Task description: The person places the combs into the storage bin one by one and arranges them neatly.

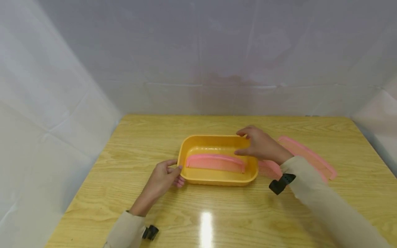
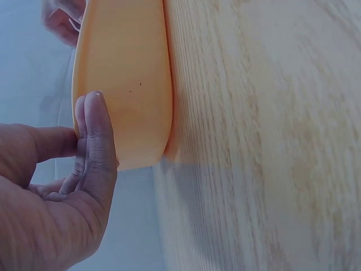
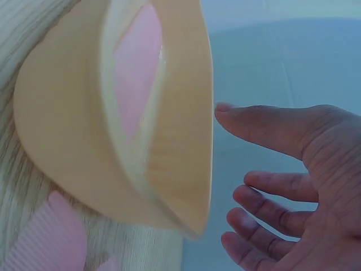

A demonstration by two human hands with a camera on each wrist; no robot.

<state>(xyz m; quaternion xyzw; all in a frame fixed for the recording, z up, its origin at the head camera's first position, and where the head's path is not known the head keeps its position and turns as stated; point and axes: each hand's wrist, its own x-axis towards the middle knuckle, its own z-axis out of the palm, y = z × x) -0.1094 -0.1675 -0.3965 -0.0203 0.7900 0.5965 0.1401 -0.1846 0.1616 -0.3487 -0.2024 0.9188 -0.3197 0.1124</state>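
A yellow plastic basin (image 1: 214,178) stands on the wooden table. Inside it lies one pink comb (image 1: 216,159), its teeth toward the person. At the basin's left end, my left hand (image 1: 162,176) pinches the rim between thumb and fingers; the left wrist view shows fingers (image 2: 97,132) along the outer wall. Over the basin's right end hovers my right hand (image 1: 262,144), thumb and fingers spread, holding nothing. From the right wrist, the same hand (image 3: 293,186) appears apart from the rim.
More pink combs lie right of the basin: one close beside it (image 1: 269,168) and a larger pink comb (image 1: 305,155) farther right, partly covered by the right forearm. A pale sheet (image 1: 198,62) hangs behind the wooden table (image 1: 149,137) and along its sides.
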